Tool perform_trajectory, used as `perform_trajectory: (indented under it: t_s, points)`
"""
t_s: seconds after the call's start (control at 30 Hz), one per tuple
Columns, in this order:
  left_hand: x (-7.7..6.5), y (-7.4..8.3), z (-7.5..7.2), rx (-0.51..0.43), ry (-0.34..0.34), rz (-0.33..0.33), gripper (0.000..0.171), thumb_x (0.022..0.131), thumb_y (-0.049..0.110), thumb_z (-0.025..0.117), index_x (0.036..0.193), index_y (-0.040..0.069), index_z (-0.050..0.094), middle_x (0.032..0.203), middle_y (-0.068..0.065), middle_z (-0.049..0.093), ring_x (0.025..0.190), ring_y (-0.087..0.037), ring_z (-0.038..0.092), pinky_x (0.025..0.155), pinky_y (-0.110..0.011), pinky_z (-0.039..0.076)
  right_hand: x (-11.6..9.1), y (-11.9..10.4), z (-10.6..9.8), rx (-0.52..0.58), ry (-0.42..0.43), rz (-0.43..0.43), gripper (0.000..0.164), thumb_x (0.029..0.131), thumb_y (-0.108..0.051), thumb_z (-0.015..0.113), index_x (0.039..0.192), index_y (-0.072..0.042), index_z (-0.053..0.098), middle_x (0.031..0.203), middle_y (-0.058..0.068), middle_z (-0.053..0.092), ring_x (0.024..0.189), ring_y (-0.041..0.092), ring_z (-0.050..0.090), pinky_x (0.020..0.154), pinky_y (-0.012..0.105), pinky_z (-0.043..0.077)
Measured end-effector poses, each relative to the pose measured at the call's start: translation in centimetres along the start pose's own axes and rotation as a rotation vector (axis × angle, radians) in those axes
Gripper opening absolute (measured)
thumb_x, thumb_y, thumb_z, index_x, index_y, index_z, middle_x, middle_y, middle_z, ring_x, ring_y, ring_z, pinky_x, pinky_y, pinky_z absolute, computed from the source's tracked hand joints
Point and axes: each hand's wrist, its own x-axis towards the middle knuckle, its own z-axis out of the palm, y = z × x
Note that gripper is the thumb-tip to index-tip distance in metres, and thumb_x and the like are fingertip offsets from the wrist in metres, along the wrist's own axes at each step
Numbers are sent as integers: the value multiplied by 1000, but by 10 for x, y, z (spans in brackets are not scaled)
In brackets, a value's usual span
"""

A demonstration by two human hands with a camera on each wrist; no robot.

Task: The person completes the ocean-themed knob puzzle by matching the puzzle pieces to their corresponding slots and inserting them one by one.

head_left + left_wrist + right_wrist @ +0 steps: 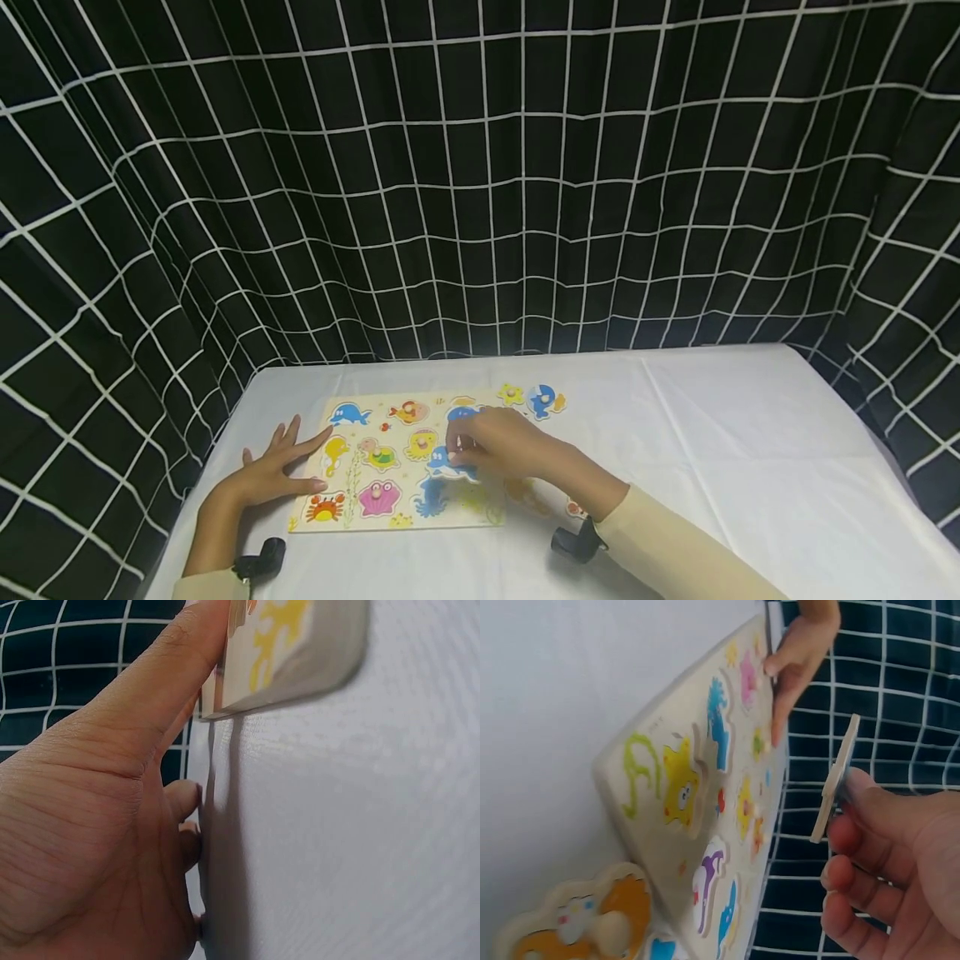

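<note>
A wooden knob puzzle board [450, 522] with sea animals lies on the table. My left hand [258, 482] rests at its left edge, fingers spread, with the thumb and index finger touching the board. Over the board's right half, my right hand [506, 439] pinches a blue puzzle piece [448, 467] between thumb and fingers. The right wrist view shows that held piece [834, 784] edge-on, raised off the board. Near my left hand are a crab piece [325, 507], a pink shell piece [378, 497] and a turtle piece [381, 456]. A printed blue shape [430, 497] shows below the held piece.
Right of the board lie a yellow star piece [511, 394], a blue-and-white piece [542, 401] and an orange piece [634, 911]. Another piece [574, 507] is partly hidden by my right wrist. A black curtain with white grid lines [525, 208] hangs behind the white-covered table [712, 433].
</note>
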Motion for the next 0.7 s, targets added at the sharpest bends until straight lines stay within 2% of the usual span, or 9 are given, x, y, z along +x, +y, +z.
perform_trajectory:
  t_s: [0.1,0.33,0.47,0.57,0.7]
  points:
    - [1,0,0,-3,-7,-4,100,73,65,78,156,28,38,166,-29,-2,149,-54,-11,99,-82,-20,12,-1,1,-32,1,11,6,95,-28,73,97,-23,71,74,-16,60,66,4,52,62,22,46]
    - [10,-16,6,3,20,0,100,70,72,76,155,37,38,168,-24,-1,152,-50,-11,101,-80,-21,36,-3,5,-52,-2,29,7,95,-29,74,97,-23,72,70,-16,59,63,5,51,58,23,44]
    - [14,-22,8,10,35,-1,100,70,71,77,155,36,39,168,-23,0,152,-49,-11,101,-80,-21,47,-4,8,-53,-10,43,7,95,-28,74,97,-22,72,67,-16,60,61,5,52,57,23,44]
    - [12,-19,6,23,29,-6,99,71,69,77,155,35,39,168,-23,0,152,-49,-10,101,-81,-20,56,-5,10,-58,-25,66,8,95,-29,73,100,-21,73,68,-16,59,62,4,53,58,23,45]
    - [4,-6,0,1,8,-9,99,72,66,78,156,31,39,168,-24,-1,151,-50,-11,102,-80,-20,68,-8,13,-79,-37,90,12,95,-30,73,103,-20,74,70,-15,59,64,4,53,60,22,45]
